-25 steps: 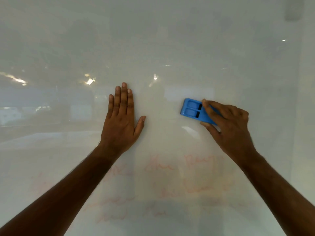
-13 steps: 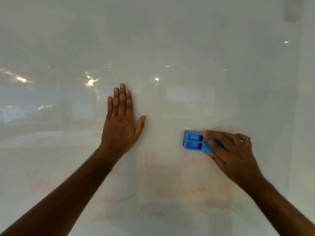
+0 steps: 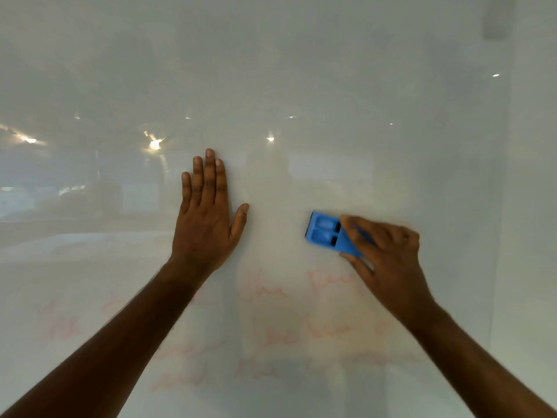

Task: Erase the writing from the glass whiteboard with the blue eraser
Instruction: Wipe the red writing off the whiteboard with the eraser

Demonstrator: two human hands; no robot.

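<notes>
The glass whiteboard [image 3: 301, 70] fills the whole view. Faint red handwriting [image 3: 265, 289] runs in several lines across its lower half. My right hand [image 3: 388, 254] grips the blue eraser [image 3: 324, 232] and presses it flat on the glass, just above the top line of writing. My left hand [image 3: 208, 209] lies flat on the board with fingers straight up, to the left of the eraser, and holds nothing.
Ceiling lights [image 3: 155, 144] and room shapes reflect in the glass at mid height. A grey mount [image 3: 497, 16] shows at the top right. The board's right edge [image 3: 506, 206] runs down beside my right arm.
My right hand swept the eraser down from level with my left fingers to the writing, then back up a little. My left hand stayed put.
</notes>
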